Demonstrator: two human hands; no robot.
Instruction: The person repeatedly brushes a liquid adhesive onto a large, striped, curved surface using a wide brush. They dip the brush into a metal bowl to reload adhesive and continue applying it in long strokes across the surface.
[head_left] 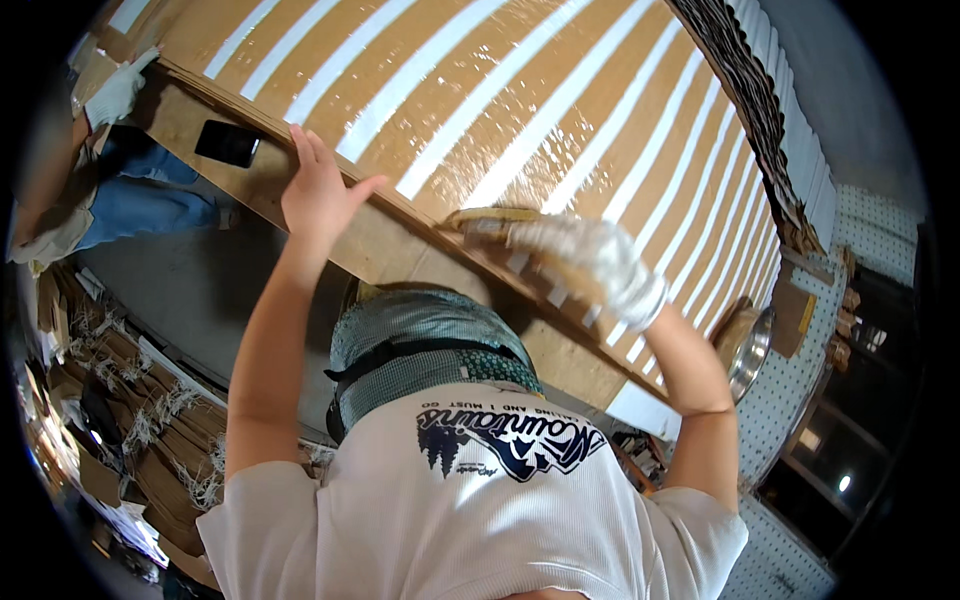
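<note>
A broad spread of overlapping brown paper sheets [445, 110] lies in front of me, with pale stripes between brown bands. Wet, glossy streaks shine across it. My left hand [318, 195], bare, rests at the near edge with its fingers stretched and thumb spread, holding nothing. In a white glove, my right hand [595, 262] is closed around what looks like a wide, flat brush [492, 217], partly smeared by motion. The brush's brownish end lies at the sheets' near edge; the fingers hide much of its handle.
A black phone [228, 143] lies on the wooden table ledge [270, 190]. At the far left is another person's white-gloved hand [116, 95]. A metal bowl [752, 355] stands at the right. Brown bundles with white strings [150, 410] are stacked at lower left.
</note>
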